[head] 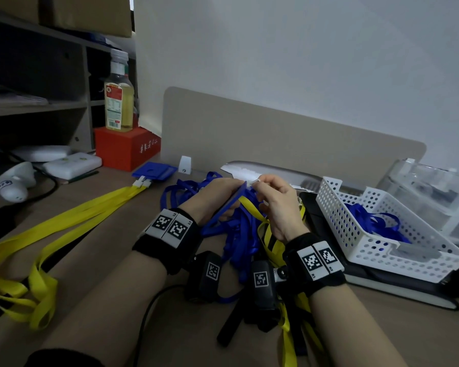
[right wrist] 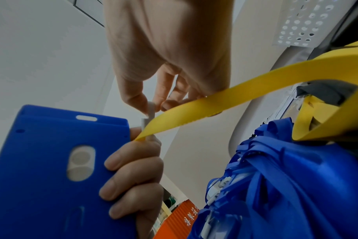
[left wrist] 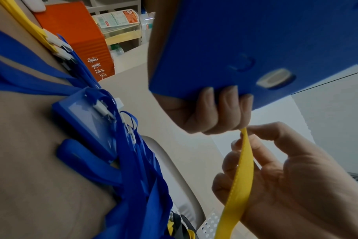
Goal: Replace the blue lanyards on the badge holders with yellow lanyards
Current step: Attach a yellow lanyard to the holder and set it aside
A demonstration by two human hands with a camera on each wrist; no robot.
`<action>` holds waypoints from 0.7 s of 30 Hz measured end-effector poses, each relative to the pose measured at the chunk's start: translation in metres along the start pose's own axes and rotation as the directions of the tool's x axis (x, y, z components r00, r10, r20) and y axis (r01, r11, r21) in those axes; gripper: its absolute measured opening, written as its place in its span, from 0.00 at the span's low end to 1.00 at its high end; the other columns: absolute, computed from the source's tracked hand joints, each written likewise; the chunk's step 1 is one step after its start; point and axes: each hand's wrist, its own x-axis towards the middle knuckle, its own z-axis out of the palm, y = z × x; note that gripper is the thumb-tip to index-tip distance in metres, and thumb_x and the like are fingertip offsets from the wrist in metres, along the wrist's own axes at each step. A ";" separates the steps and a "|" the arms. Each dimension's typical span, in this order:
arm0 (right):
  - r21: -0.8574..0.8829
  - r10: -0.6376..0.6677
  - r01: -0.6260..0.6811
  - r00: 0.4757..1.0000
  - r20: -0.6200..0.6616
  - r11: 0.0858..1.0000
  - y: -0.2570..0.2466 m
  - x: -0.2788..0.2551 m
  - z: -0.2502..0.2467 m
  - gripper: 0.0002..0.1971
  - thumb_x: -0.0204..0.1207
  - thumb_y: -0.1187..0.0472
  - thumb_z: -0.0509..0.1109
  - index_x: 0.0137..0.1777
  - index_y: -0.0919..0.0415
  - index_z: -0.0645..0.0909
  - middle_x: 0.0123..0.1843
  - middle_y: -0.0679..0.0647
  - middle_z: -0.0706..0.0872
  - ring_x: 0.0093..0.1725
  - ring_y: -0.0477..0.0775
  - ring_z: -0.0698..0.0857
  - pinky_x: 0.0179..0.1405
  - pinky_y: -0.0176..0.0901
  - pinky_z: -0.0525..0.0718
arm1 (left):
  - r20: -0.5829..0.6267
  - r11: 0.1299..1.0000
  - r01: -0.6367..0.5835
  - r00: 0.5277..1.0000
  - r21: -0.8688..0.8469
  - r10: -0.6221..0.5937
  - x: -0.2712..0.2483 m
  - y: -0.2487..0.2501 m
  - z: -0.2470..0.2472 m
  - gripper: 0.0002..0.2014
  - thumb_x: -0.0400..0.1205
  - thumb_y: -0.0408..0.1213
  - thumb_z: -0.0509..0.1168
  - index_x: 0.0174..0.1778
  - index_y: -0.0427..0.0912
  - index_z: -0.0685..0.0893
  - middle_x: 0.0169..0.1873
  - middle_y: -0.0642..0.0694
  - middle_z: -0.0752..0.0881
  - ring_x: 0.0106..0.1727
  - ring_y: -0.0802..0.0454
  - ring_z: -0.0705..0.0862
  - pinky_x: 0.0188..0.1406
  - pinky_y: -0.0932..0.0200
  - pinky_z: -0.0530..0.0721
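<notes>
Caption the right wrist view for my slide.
Left hand grips blue plastic badge holder; right hand pinches yellow fabric lanyard's white clip.

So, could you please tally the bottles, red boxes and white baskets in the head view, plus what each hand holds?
Bottle: 1
Red box: 1
White basket: 1
Badge holder, in the left hand: 1
Yellow lanyard, in the right hand: 1
Total: 5

Both forearms are bare, and each wrist wears a black band (head: pixel 167 241) topped with two white tiles printed with black square codes. Under each wrist hangs a black camera block (head: pixel 206 275) with its own code tag. A black cable (head: pixel 149 308) trails beneath the left forearm.
</notes>
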 end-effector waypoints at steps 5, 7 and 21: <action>0.019 0.000 0.001 0.999 -0.036 1.000 -0.001 0.000 0.002 0.11 0.75 0.71 0.68 0.34 0.58 0.80 0.24 0.49 0.73 0.24 0.46 0.68 0.22 0.36 0.64 | 0.012 0.999 -0.035 0.999 0.023 0.035 -0.004 0.003 0.002 0.17 0.87 0.39 0.52 0.30 0.45 0.67 0.17 0.50 0.66 0.15 0.56 0.60 0.12 0.67 0.58; 0.030 -0.003 0.005 0.998 -0.062 1.000 0.000 -0.001 0.002 0.11 0.75 0.71 0.67 0.33 0.58 0.80 0.25 0.49 0.73 0.24 0.45 0.69 0.23 0.36 0.65 | -0.013 0.996 -0.064 0.998 0.057 0.065 -0.005 0.004 0.005 0.17 0.87 0.37 0.52 0.30 0.43 0.67 0.14 0.51 0.68 0.13 0.56 0.63 0.11 0.68 0.61; -0.247 -0.213 0.223 0.975 0.065 0.943 -0.002 0.001 -0.009 0.11 0.75 0.74 0.69 0.36 0.58 0.80 0.29 0.48 0.76 0.30 0.44 0.72 0.30 0.34 0.72 | -0.348 0.698 -0.065 0.831 0.713 0.433 0.006 0.002 -0.018 0.13 0.85 0.56 0.56 0.49 0.52 0.78 0.40 0.52 0.84 0.42 0.55 0.84 0.38 0.54 0.78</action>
